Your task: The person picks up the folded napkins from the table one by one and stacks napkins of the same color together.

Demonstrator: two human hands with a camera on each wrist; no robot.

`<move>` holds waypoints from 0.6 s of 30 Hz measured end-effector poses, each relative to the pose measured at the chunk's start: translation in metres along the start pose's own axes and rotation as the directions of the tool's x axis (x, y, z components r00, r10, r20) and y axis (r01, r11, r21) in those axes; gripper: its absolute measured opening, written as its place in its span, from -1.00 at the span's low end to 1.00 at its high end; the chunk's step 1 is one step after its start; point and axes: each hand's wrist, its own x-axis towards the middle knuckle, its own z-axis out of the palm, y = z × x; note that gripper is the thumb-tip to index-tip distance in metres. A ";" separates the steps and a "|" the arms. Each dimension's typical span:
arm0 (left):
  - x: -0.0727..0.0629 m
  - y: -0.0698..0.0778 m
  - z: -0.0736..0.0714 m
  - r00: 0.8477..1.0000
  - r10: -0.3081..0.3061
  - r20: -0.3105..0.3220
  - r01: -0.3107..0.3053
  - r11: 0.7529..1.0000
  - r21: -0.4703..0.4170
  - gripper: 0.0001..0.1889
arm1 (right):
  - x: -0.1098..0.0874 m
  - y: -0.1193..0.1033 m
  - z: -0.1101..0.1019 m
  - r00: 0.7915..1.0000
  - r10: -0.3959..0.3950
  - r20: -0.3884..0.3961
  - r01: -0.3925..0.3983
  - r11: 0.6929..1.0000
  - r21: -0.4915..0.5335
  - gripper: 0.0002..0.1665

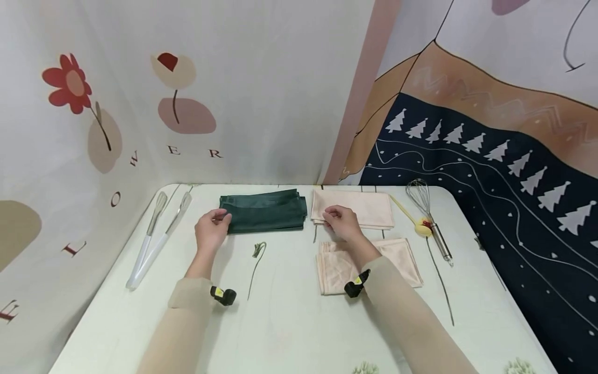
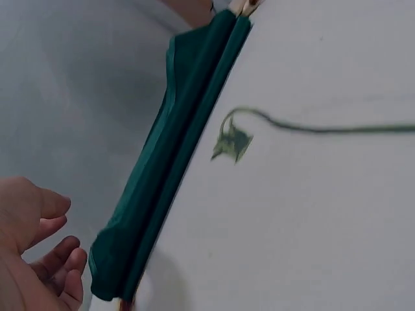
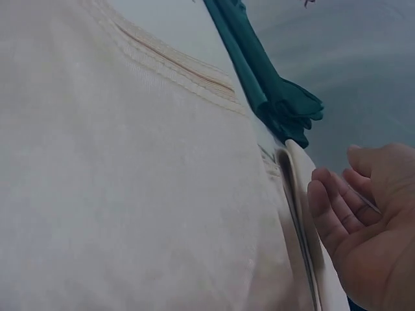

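Observation:
A dark green cloth (image 1: 263, 212), folded into a rectangle, lies at the back middle of the table. At its left end is my left hand (image 1: 211, 231), its fingers loosely bent and nothing in them. In the left wrist view the left hand (image 2: 42, 259) shows thumb and fingers apart, beside the end of the green cloth (image 2: 165, 168). My right hand (image 1: 344, 222) is over the left side of a folded pale pink cloth (image 1: 369, 208). The right wrist view shows the right hand (image 3: 363, 227) with relaxed fingers close to the folded edge. A second folded pink cloth (image 1: 333, 275) lies nearer, partly under my right forearm.
At the left lie two whisk-like utensils (image 1: 148, 254) with pale handles. A wire whisk (image 1: 436, 234) and a yellow spoon (image 1: 422, 228) lie at the right. The tablecloth (image 1: 280, 332) has printed stems. A printed curtain (image 1: 271, 104) hangs behind the table.

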 end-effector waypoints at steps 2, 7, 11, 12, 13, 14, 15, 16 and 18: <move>-0.008 0.004 0.004 1.000 0.008 0.024 -0.008 1.000 -0.010 -0.67 | -0.004 0.000 -0.004 1.000 -0.001 -0.002 0.001 1.000 0.016 -0.74; -0.027 0.013 0.012 0.995 0.013 0.094 -0.009 0.999 -0.051 -0.67 | -0.015 -0.001 -0.014 1.000 -0.018 0.006 0.018 1.000 0.016 -0.70; -0.039 0.020 0.018 0.989 0.031 0.146 -0.017 0.996 -0.091 -0.68 | -0.025 0.000 -0.022 0.999 -0.044 0.019 0.045 0.999 -0.017 -0.65; -0.042 0.021 0.020 0.986 0.038 0.160 -0.023 0.995 -0.096 -0.68 | -0.027 0.001 -0.024 0.998 -0.056 0.021 0.057 0.998 -0.027 -0.64; -0.045 0.022 0.022 0.984 0.048 0.174 -0.032 0.995 -0.097 -0.68 | -0.030 0.001 -0.025 0.998 -0.066 0.022 0.066 0.997 -0.038 -0.63; -0.048 0.023 0.025 0.981 0.063 0.183 -0.046 0.994 -0.098 -0.68 | -0.032 0.002 -0.027 0.997 -0.076 0.024 0.077 0.996 -0.046 -0.62; -0.051 0.025 0.027 0.978 0.078 0.193 -0.059 0.993 -0.099 -0.68 | -0.035 0.002 -0.029 0.996 -0.085 0.026 0.087 0.995 -0.052 -0.62; -0.054 0.026 0.029 0.975 0.089 0.203 -0.070 0.993 -0.099 -0.68 | -0.037 0.002 -0.030 0.995 -0.094 0.030 0.095 0.994 -0.058 -0.62; -0.059 0.029 0.033 0.969 0.112 0.218 -0.091 0.990 -0.106 -0.67 | -0.042 0.003 -0.032 0.994 -0.106 0.035 0.108 0.992 -0.066 -0.61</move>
